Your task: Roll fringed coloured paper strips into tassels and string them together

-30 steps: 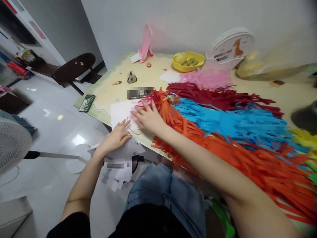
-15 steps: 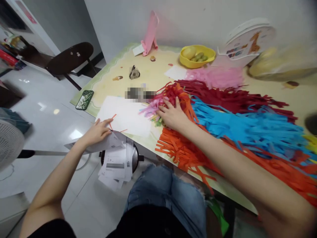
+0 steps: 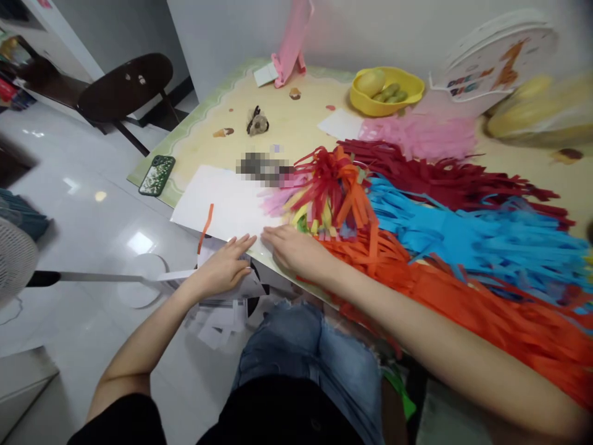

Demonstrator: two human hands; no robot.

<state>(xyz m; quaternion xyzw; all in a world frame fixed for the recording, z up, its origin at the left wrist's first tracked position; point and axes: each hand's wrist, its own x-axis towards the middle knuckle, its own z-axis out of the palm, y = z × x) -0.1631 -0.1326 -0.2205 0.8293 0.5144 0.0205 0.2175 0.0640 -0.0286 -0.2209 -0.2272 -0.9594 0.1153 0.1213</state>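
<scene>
My left hand is at the table's front edge, fingers stretched out along the near border of a white paper sheet. A thin orange strip lies across that border to its left. My right hand lies flat, fingers extended, at the sheet's near right corner, its fingertips close to those of the left. Just beyond it sits a mixed bunch of red, orange, yellow and pink strips. Fringed orange strips spread under and beside my right forearm.
Blue strips, dark red strips and pink strips cover the table's right side. Behind stand a yellow fruit bowl and a pink stand. A phone lies at the left edge. Below are papers and a fan.
My right hand has left the bunch of strips and come down to the table's front edge. My left hand has slid right, towards it. Fewer orange strips lie on the sheet.
</scene>
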